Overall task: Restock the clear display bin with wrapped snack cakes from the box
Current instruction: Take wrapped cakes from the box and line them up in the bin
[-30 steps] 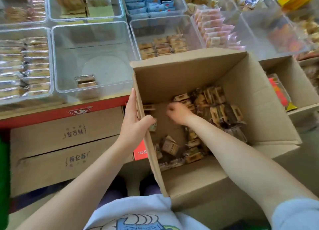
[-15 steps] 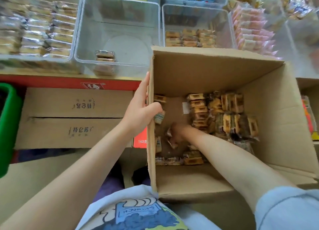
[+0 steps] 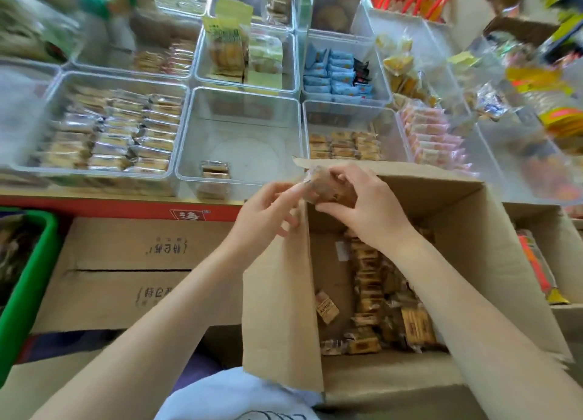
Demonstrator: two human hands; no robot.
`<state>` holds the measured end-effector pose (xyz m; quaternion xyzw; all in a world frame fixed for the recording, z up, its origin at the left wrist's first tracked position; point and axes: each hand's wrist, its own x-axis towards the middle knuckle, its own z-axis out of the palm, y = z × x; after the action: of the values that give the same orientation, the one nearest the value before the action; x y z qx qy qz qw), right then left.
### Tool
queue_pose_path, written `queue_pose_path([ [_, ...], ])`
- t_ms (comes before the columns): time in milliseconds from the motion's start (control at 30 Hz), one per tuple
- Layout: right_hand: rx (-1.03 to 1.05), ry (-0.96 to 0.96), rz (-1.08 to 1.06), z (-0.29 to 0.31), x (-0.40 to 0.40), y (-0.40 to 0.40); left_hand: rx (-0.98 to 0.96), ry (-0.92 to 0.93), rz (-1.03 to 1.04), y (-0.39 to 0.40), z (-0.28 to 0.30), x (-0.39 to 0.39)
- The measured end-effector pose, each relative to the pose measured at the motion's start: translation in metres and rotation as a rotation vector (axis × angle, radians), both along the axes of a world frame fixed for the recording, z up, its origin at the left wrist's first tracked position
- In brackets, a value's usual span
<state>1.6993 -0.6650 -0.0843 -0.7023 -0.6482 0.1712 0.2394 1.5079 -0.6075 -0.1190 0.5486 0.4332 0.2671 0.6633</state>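
While both hands met above the cardboard box's (image 3: 467, 236) far-left corner, right hand (image 3: 362, 205) had fingers clamped on a small bunch of wrapped snack cakes (image 3: 328, 187); left hand (image 3: 268, 211) pinched the wrapper end. Clear display bin (image 3: 189, 154) just beyond held two cakes (image 3: 215, 170). More cakes (image 3: 388, 309) lay in the box.

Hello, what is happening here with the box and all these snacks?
A person is restocking a shop display. Both hands, the left hand and the right hand, hold a bunch of wrapped snack cakes above the rim of the open cardboard box. The clear display bin just beyond is almost empty, with only a couple of cakes in its front corner. More cakes remain in the box.
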Motion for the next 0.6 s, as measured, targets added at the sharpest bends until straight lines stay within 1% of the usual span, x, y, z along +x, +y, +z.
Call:
queue_pose_path([
  [33, 0.063, -0.068, 0.042, 0.005, -0.012, 0.008, -0.064, -0.067, -0.033, 0.008, 0.007, -0.001],
  [100, 0.134, -0.144, 0.126, 0.008, -0.033, 0.027, -0.133, -0.137, -0.005, 0.026, 0.016, -0.007],
  [167, 0.153, -0.102, 0.168, 0.009, -0.051, 0.045, -0.141, -0.145, 0.085, 0.046, 0.020, -0.022],
  [233, 0.078, 0.067, 0.108, 0.011, -0.069, 0.066, -0.159, -0.172, 0.141, 0.068, 0.017, -0.044],
  [300, -0.123, 0.266, 0.010, 0.012, -0.087, 0.090, -0.181, -0.189, 0.154, 0.092, 0.013, -0.067],
  [367, -0.315, 0.483, -0.043, 0.006, -0.104, 0.115, -0.187, -0.176, 0.156, 0.116, 0.006, -0.086],
  [400, -0.351, 0.567, -0.068, 0.000, -0.112, 0.128, -0.181, -0.159, 0.153, 0.129, 0.001, -0.094],
  [500, -0.333, 0.755, -0.208, -0.027, -0.130, 0.169, -0.115, -0.079, 0.110, 0.166, -0.023, -0.115],
  [533, -0.333, 0.794, -0.270, -0.038, -0.133, 0.183, -0.048, 0.004, 0.075, 0.179, -0.035, -0.123],
  [600, -0.339, 0.823, -0.413, -0.061, -0.134, 0.209, 0.138, 0.284, -0.007, 0.204, -0.061, -0.137],
])
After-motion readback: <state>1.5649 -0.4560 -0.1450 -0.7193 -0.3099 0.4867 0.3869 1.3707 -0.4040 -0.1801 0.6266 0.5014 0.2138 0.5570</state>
